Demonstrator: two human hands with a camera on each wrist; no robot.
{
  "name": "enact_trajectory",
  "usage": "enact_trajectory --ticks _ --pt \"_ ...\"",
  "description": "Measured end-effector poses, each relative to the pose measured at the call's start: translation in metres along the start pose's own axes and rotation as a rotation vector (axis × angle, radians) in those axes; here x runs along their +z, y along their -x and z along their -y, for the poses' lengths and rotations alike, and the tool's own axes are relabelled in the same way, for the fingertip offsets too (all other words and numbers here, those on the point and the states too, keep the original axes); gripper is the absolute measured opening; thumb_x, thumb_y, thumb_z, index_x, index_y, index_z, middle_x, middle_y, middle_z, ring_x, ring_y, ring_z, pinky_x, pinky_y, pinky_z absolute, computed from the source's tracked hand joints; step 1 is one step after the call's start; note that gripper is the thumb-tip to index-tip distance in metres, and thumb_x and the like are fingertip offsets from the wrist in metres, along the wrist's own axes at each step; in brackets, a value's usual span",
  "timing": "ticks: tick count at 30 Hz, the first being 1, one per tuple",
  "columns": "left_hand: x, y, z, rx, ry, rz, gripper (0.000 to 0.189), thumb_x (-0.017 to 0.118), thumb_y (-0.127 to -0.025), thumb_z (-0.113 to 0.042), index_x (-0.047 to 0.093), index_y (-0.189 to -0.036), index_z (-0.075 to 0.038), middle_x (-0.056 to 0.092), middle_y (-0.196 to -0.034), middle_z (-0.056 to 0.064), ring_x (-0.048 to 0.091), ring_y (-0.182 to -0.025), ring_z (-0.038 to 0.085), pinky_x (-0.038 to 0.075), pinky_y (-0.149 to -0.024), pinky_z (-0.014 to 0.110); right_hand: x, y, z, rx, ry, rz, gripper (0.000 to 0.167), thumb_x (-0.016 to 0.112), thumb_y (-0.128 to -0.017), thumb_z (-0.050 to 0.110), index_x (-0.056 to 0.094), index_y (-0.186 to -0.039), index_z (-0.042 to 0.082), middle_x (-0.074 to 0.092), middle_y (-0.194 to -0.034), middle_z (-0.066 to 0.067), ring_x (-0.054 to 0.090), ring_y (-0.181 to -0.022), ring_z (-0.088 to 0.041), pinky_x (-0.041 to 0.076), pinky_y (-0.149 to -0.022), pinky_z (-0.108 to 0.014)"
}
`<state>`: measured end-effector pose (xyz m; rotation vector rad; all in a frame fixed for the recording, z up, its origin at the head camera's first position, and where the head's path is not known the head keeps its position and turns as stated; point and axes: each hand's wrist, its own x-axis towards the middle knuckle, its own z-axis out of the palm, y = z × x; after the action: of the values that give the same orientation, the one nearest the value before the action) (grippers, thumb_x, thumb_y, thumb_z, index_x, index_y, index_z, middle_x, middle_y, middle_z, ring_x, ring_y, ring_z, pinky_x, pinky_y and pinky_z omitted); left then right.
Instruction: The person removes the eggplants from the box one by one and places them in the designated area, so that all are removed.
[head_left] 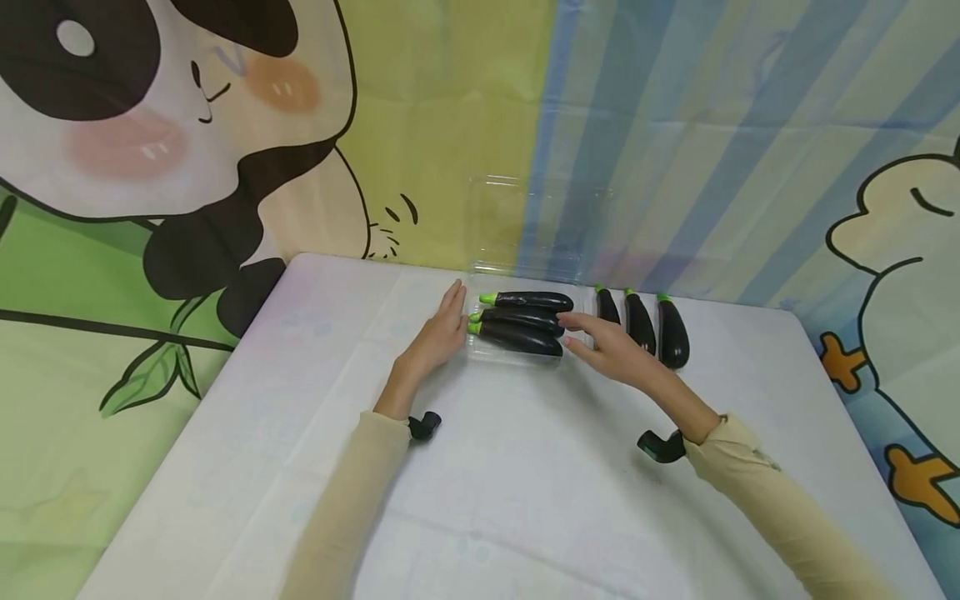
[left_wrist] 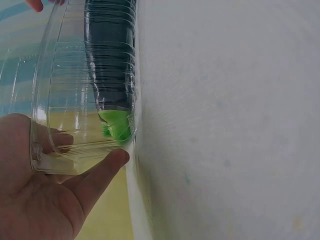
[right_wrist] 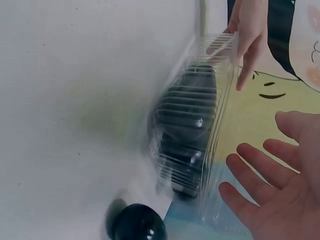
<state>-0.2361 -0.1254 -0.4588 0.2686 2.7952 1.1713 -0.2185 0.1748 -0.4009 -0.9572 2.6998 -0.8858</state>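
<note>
From my remote station I record a clear box (head_left: pixel 487 355) bearing three eggplants (head_left: pixel 525 338). The left hand (head_left: pixel 437 335) touches its nine o'clock end, fingers straight. The right hand (head_left: pixel 611 348) is at three o'clock, fingers apart, box just beyond the fingertips. Three loose eggplants (head_left: pixel 640 321) lie farther toward three o'clock.

Head view, as I log it: bright, even, diffuse light on the white table (head_left: pixel 480 517), soft shadows beside both sleeves (head_left: pixel 341 508), small glints on the eggplants (head_left: pixel 521 339), the clear lid (head_left: pixel 536 225) fading into the backdrop (head_left: pixel 442 125). Left wrist view, on my feed: dimmer, greyer, left hand (left_wrist: pixel 47 200) in shade, glare streaking the box (left_wrist: pixel 70 100). Right wrist view, my softest: box and eggplants smeared by blur, one rounded end highlighted white, right hand (right_wrist: pixel 280 190) clearer.
</note>
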Motion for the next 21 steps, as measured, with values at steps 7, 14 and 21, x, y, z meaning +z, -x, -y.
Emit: enact_trajectory --ticks 7,14,21 --pt "0.001 -0.001 0.0 -0.007 -0.003 -0.002 0.06 0.033 -0.104 -0.021 0.006 -0.157 -0.01 -0.003 -0.166 0.002 0.009 -0.153 0.022 0.017 -0.124 0.044 0.007 -0.018 0.012 -0.036 0.068 0.096 0.049 0.053 -0.1 0.025 0.045 -0.142 0.0 0.052 -0.142 -0.019 0.054 -0.126 -0.034 0.047 -0.102 -0.051" --pt "0.002 -0.001 0.0 -0.003 -0.013 -0.011 0.06 0.034 -0.104 -0.02 0.008 -0.157 -0.008 -0.001 -0.166 0.003 0.01 -0.152 0.022 0.018 -0.124 0.042 0.014 -0.04 0.02 -0.044 0.091 0.2 0.052 0.053 -0.101 0.026 0.042 -0.145 0.002 0.05 -0.144 -0.019 0.05 -0.132 -0.034 0.045 -0.106 -0.048" --pt "0.002 -0.001 0.002 0.01 -0.019 -0.017 0.06 0.034 -0.104 -0.019 0.008 -0.157 -0.008 -0.001 -0.166 0.003 0.011 -0.152 0.022 0.018 -0.123 0.043 0.023 -0.06 0.02 -0.072 0.12 0.243 0.052 0.054 -0.1 0.026 0.043 -0.144 0.0 0.051 -0.143 -0.02 0.05 -0.132 -0.034 0.044 -0.107 -0.048"
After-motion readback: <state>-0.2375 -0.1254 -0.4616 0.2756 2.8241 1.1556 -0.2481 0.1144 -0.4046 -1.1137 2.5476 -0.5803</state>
